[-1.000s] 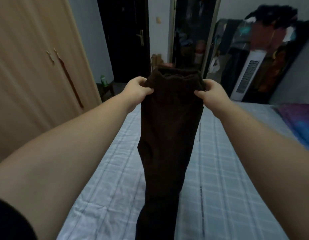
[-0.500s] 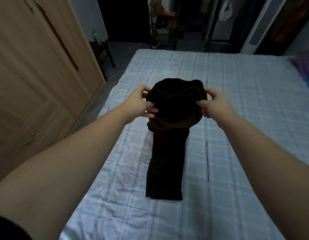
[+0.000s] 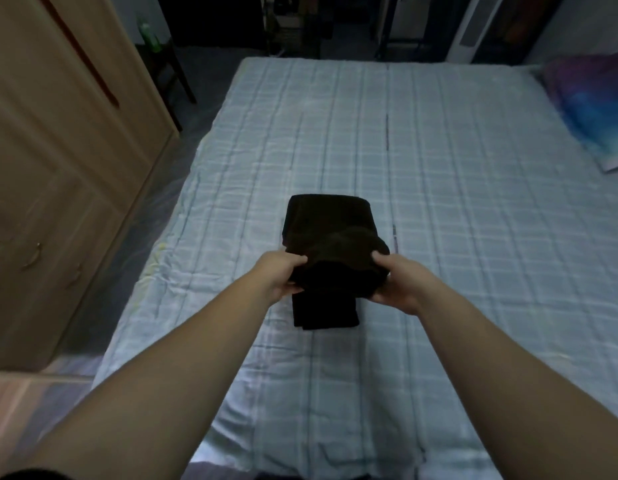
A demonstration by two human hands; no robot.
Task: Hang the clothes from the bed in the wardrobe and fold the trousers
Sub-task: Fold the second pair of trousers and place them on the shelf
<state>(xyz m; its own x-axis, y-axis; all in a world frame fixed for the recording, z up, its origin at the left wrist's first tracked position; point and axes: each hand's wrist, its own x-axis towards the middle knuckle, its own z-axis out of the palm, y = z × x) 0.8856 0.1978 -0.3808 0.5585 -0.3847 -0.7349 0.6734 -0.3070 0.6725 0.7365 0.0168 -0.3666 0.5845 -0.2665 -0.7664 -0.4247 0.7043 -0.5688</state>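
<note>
Dark brown trousers [image 3: 330,233] lie part-folded mid-bed [image 3: 456,209], long axis running straight away from the person; the left hand [image 3: 279,275] and right hand [image 3: 392,280] each grip one side of the near fold, equally close; the wardrobe [image 3: 58,150] stands to the left.

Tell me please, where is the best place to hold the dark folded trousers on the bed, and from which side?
Probably at the two side edges of the rolled upper layer of the trousers, coming from the near end, one hand per edge. The left hand and right hand already grip there. The bundle is narrow and lies lengthwise on the bed, so both edges are free.
</note>
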